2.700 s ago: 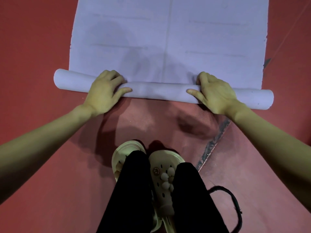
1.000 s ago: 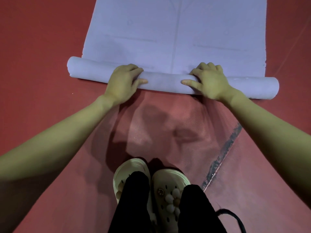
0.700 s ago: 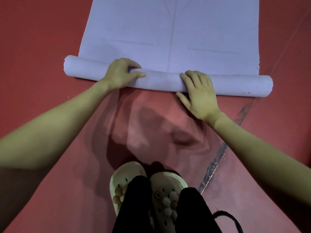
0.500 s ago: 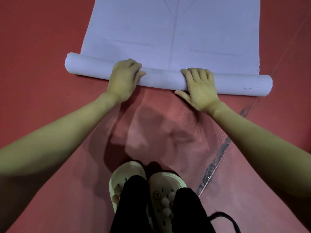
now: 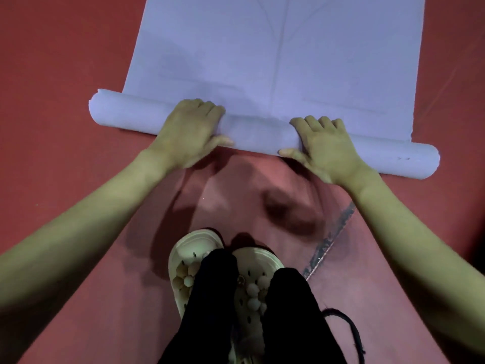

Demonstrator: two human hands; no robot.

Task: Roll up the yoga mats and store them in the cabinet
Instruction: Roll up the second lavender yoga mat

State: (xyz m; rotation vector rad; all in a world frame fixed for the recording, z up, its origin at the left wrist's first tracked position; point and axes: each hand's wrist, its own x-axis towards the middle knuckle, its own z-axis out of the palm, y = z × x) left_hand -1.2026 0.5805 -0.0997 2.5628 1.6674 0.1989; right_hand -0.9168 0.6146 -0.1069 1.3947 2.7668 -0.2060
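Lilac mat [image 5: 275, 61] on the red floor [image 5: 52, 74], near end rolled into a tube, flat part cut off at the top edge. Left hand [image 5: 187, 134] and right hand [image 5: 326, 149] curled over the roll, fingertips hidden behind it. Pale clogs [image 5: 194, 261] half hidden by dark trouser legs; floor streak hard to make out.
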